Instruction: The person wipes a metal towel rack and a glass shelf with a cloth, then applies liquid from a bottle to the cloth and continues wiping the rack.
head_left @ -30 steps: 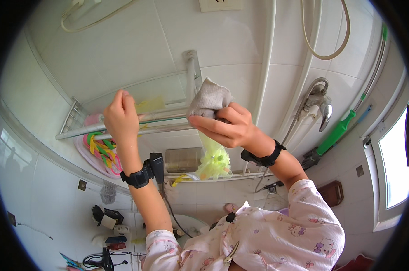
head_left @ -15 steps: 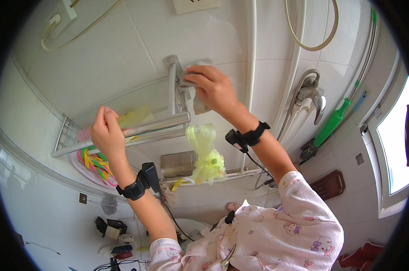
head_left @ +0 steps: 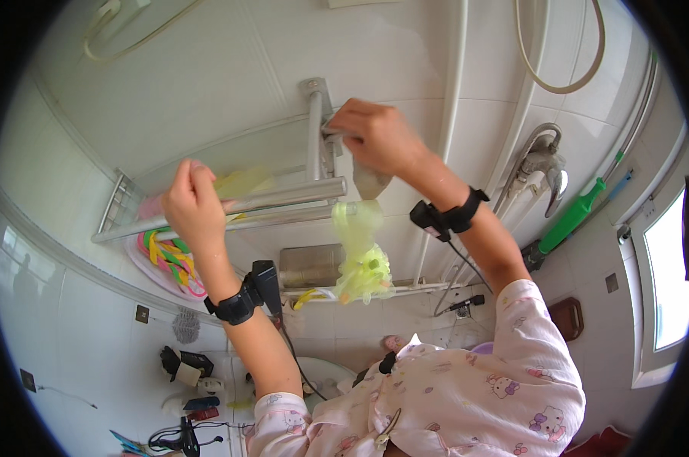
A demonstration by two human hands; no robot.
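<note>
While both your hands are working up at the wall rack, you're sitting mid-job by my read: the grey cloth (head_left: 370,183) is in hand and up at the bracket arm (head_left: 314,145), while setting it down and letting go of the rail are remaining undone. I'm not managing to tell which stretches are wiped (blur on your right fingers isn't helping).

Nearest: your left hand (head_left: 194,201) is curling closed round the front rail (head_left: 303,194), as far as it's showing; I'm seeing no gap between fingers and palm. That rail is running left to right, rising slightly, with its capped end pointing right. Yellow-green mesh (head_left: 365,270) is hanging by that end, apart from both hands.

Further in, your right hand (head_left: 379,137) is pinching the cloth, fingers bent and nearly together on it. The cloth is sitting just beside the arm, mostly hidden by your hand. One loose end is hanging below your palm, pointing down; being bunched, it's showing no firm long axis, though the visible part is running roughly vertical.

Farthest: the arm is reaching back to its mounting plate (head_left: 314,85) on the tiled wall, with white pipes (head_left: 450,84) standing to the right.
</note>
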